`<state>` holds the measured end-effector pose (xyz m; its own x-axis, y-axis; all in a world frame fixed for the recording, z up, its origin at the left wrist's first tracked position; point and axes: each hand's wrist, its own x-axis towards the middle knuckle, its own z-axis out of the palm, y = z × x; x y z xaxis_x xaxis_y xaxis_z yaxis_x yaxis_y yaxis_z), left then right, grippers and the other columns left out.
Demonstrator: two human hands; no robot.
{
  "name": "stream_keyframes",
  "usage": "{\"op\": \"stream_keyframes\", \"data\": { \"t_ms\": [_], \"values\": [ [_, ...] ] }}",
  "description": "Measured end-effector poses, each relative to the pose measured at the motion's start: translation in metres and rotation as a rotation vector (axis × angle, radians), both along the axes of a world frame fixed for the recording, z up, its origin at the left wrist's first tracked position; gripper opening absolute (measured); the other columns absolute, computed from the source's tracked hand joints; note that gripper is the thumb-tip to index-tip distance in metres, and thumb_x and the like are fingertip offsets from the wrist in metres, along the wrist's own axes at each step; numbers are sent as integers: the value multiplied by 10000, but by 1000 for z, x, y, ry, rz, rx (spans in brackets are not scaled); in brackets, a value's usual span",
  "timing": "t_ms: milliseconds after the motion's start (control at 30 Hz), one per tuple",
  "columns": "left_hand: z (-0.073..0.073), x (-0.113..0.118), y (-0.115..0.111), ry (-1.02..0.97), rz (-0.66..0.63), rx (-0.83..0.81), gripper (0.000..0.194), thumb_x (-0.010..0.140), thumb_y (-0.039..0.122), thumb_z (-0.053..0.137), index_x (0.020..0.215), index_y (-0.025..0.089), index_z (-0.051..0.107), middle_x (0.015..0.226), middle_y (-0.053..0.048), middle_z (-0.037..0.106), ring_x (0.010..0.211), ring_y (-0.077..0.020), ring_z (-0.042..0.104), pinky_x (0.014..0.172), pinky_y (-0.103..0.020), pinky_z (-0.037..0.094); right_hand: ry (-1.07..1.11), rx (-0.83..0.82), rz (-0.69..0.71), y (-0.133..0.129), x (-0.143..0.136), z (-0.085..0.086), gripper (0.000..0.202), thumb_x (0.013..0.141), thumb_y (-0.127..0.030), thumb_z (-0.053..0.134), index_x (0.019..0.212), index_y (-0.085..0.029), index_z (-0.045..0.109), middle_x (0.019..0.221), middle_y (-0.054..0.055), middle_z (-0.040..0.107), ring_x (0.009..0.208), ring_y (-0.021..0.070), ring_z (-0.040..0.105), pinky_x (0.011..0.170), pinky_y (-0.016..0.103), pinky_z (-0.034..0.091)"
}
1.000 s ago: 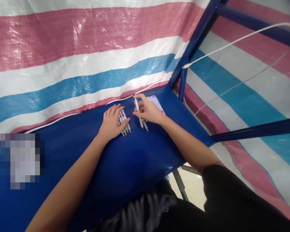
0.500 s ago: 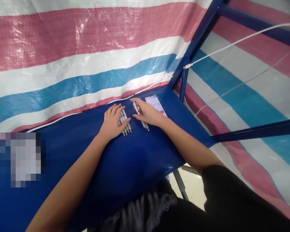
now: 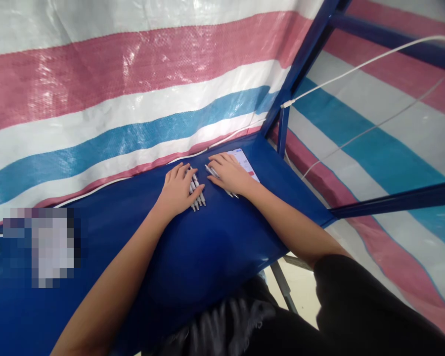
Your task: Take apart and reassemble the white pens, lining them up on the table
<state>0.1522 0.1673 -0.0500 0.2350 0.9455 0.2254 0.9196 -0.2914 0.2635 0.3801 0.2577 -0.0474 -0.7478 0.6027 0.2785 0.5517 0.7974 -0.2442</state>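
Observation:
My left hand (image 3: pixel 177 190) rests on the blue tabletop along the left side of several white-and-grey pens (image 3: pixel 197 194). Its fingers are spread, with the index finger near the pens' far ends and the thumb lying across their lower part. To the right, my right hand (image 3: pixel 230 174) lies palm down over a second group of pens (image 3: pixel 212 171), fingers stretched out and thumb apart. Only the far ends and the tips of that group show; the palm hides the rest. A phone (image 3: pixel 247 165) with a lit white screen lies just beyond my right hand, partly covered by it.
The blue table (image 3: pixel 207 257) meets a striped tarp wall (image 3: pixel 133 99) at the back. A white cable (image 3: pixel 96 187) runs along that edge. Blue metal posts (image 3: pixel 287 99) stand at the right corner. A blurred-out patch (image 3: pixel 54 247) covers something at the left.
My right hand has flattened and its fingers now stretch over the right-hand pens, hiding more of them. My left hand keeps its place by the other pens. The view has shifted slightly.

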Motion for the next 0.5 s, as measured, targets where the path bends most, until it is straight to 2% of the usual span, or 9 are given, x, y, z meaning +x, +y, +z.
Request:
{"op": "stream_keyframes", "data": {
  "t_ms": [167,267,333,433,500],
  "values": [
    [10,4,16,66,-8,0,493,1056,523,538,1413,203,654,1416,-209,672,1403,-430,576,1209,-619,412,164,-67,12,-5,-4,5,296,1073,-269,634,1331,-130,675,1386,189,699,1290,351,558,1096,489,441],
    [14,10,33,89,48,-12,415,1040,418,551,1360,182,668,1307,-217,695,1309,-445,618,1146,-635,448,248,-70,-7,-13,-8,11,199,1103,-273,567,1184,-153,703,1196,151,752,1147,320,588,1016,446,441],
    [13,14,45,74,86,6,430,994,341,595,1390,181,638,1284,-216,704,1300,-457,616,1120,-647,463,251,-66,-15,-18,-10,14,209,1116,-255,517,1078,-171,704,1087,135,756,1063,304,582,967,428,431],
    [10,20,58,-64,83,60,582,896,209,638,1473,190,562,1254,-188,710,1210,-404,665,1067,-598,528,231,-59,-41,-21,-12,16,251,1125,-239,477,1011,-175,691,993,128,741,996,294,563,937,421,413],
    [9,22,65,-246,79,74,644,855,163,641,1489,194,533,1186,-144,711,1004,-304,717,953,-500,594,243,-74,-68,-21,-13,17,247,1131,-249,479,1003,-174,676,974,120,734,971,283,560,942,417,407]
  ]
}}
